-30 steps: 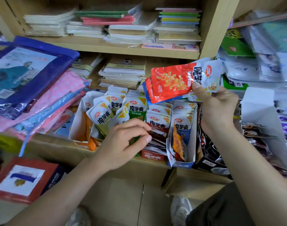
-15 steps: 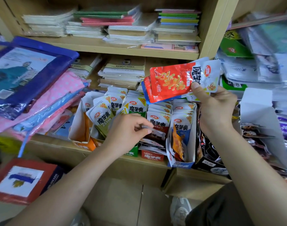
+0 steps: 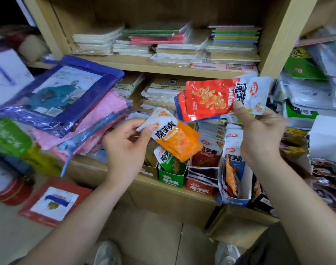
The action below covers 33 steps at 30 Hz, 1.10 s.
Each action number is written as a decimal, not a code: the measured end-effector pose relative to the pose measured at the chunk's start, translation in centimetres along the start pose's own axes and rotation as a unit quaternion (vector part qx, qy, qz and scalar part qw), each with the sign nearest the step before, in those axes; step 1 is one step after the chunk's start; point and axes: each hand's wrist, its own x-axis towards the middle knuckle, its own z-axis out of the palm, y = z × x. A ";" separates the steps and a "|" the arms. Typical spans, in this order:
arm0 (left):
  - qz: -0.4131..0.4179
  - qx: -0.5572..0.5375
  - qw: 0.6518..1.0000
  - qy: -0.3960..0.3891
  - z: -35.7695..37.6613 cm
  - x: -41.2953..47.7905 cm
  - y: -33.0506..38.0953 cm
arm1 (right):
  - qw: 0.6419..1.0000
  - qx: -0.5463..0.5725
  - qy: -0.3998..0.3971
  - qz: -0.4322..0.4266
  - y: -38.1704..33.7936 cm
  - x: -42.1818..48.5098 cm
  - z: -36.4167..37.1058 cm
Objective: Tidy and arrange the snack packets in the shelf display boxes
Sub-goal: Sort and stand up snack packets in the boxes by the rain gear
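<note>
One orange packet (image 3: 179,143) was pinched mid-frame by the left grip (image 3: 125,148), several red packets (image 3: 207,98) were clasped upper right by the right grip (image 3: 258,134), and sorting was judged underway, placement into matching display boxes (image 3: 172,179) being needed next.

The orange packet (image 3: 179,142) in the left hand (image 3: 125,150) reads "魔芋爽" in black on its white end. The red packet (image 3: 207,98) in the right hand (image 3: 262,136) shows "魔芋", with the rest under the thumb, beside a round red logo too small to read and "20%". The same "魔芋爽" stands on the green box (image 3: 172,178), the red box (image 3: 199,188) and a blue packet (image 3: 234,158). A white packet (image 3: 213,145) above the red box bears "20%". Other print is blurred.
</note>
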 end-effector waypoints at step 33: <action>-0.073 0.120 0.990 0.002 -6.3 3.5 -6.3 | 0.999 -0.024 -0.027 0.006 0.7 -1.9 4.1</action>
